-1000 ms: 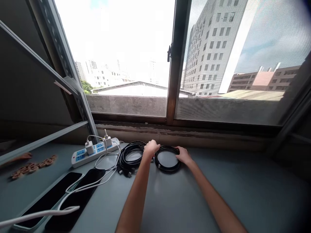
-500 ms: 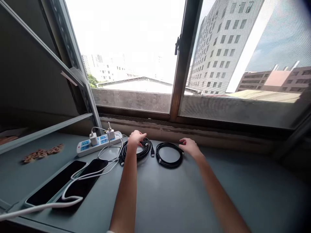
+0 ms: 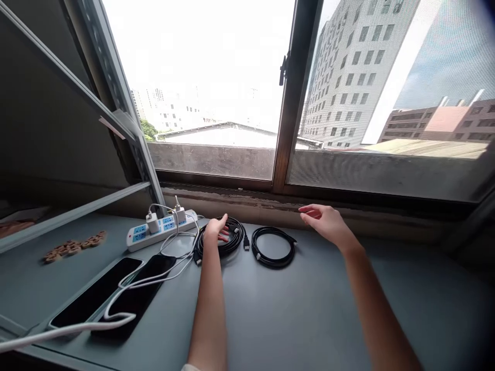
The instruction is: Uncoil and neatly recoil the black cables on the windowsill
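Observation:
Two coils of black cable lie side by side on the grey tabletop [image 3: 270, 319]. My left hand [image 3: 217, 230] is over the left coil [image 3: 238, 238], thumb and fingers spread; whether it touches the cable is unclear. A black plug [image 3: 246, 244] lies between the coils. The right coil [image 3: 274, 264] lies flat, with a small connector at its right edge. My right hand [image 3: 325, 221] hovers to the right of that coil, apart from it, fingers extended and holding nothing.
A white power strip [image 3: 135, 246] with two chargers stands at the back left. White cables run over two dark phones [image 3: 96, 288] [image 3: 145, 288]. Small brown pieces [image 3: 73, 247] lie further left. A metal frame [image 3: 149, 165] rises at the left, and a window [image 3: 284, 129] is behind.
My right hand has moved right and up, away from the right coil. My left hand remains over the left coil, its fingers now more spread. The view has shifted slightly.

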`<state>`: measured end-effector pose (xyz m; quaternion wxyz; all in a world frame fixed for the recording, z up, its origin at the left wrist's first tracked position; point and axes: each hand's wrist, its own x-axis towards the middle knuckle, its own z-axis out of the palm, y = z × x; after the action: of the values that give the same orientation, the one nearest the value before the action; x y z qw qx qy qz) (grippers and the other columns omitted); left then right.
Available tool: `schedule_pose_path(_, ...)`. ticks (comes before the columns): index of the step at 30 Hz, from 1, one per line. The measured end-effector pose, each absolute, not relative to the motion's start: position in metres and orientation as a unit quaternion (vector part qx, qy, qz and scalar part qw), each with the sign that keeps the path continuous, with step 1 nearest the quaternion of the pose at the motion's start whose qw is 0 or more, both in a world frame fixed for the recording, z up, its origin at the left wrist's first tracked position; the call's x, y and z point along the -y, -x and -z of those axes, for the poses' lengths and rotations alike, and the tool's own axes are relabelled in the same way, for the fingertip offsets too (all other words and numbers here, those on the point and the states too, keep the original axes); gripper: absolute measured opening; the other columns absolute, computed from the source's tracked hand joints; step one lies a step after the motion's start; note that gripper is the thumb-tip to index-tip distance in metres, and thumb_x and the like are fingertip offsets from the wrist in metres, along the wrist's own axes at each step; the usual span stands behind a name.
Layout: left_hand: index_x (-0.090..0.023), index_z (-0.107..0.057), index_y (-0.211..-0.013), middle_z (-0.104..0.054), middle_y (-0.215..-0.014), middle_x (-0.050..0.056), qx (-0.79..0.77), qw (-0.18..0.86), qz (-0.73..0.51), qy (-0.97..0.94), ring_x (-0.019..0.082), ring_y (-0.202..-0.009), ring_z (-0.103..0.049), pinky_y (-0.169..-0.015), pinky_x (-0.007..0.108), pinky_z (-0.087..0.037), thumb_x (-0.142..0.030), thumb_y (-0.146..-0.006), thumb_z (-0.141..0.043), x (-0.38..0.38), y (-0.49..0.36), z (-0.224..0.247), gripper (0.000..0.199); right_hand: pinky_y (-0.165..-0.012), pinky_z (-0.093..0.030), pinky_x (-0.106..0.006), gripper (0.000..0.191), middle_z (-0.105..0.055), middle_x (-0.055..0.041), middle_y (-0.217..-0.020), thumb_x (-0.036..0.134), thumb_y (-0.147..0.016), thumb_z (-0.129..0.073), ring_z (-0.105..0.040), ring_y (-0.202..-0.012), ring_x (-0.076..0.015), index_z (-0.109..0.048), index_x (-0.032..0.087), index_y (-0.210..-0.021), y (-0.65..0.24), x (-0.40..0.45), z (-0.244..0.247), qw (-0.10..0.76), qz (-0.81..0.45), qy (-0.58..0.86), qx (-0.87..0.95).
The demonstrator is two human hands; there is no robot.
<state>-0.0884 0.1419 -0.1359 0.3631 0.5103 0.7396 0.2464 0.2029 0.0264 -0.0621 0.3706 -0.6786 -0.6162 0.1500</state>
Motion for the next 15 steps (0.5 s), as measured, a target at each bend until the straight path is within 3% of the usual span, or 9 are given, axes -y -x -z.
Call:
schedule_pose_path(5, -0.008, -0.061, -0.083, -0.064, -0.077, 0.011, -0.752, 0.400, -0.253, -0.459, 0.015, -0.060, -0.063, -0.057, 0.026, -0.052, -0.056, -0.089, -0.031, -0.142, 0.080, 0.152, 0.057, -0.065, -0.046, -0.025, 0.022, -0.069, -0.0030, -0.078, 0.034, -0.074, -0.056, -0.063, -0.071, -0.0169, -0.068, 0.023, -0.089, -0.196, -0.020, 0.058, 0.383, -0.143, 0.650, 0.641)
schedule_pose_path(10, -0.011, -0.055, -0.103, -0.059, -0.093, 0.007, -0.763, 0.381, -0.268, -0.448, 0.015, -0.078, -0.059, -0.069, 0.031, -0.051, -0.041, -0.088, -0.049, -0.143, 0.075, 0.160, 0.034, -0.062, -0.046, -0.025, 0.021, -0.069, -0.0022, -0.077, 0.034, -0.073, -0.057, -0.063, -0.068, -0.0160, -0.068, 0.024, -0.087, -0.194, -0.020, 0.059, 0.385, -0.134, 0.654, 0.637)
schedule_pose_path(15, -0.012, -0.054, -0.107, -0.057, -0.099, 0.007, -0.769, 0.351, -0.274, -0.459, 0.017, -0.084, -0.058, -0.072, 0.034, -0.051, -0.035, -0.087, -0.052, -0.141, 0.064, 0.154, 0.030, -0.064, -0.046, -0.026, 0.020, -0.068, -0.0010, -0.074, 0.034, -0.073, -0.056, -0.062, -0.068, -0.0162, -0.068, 0.025, -0.086, -0.195, -0.020, 0.057, 0.383, -0.135, 0.657, 0.635)
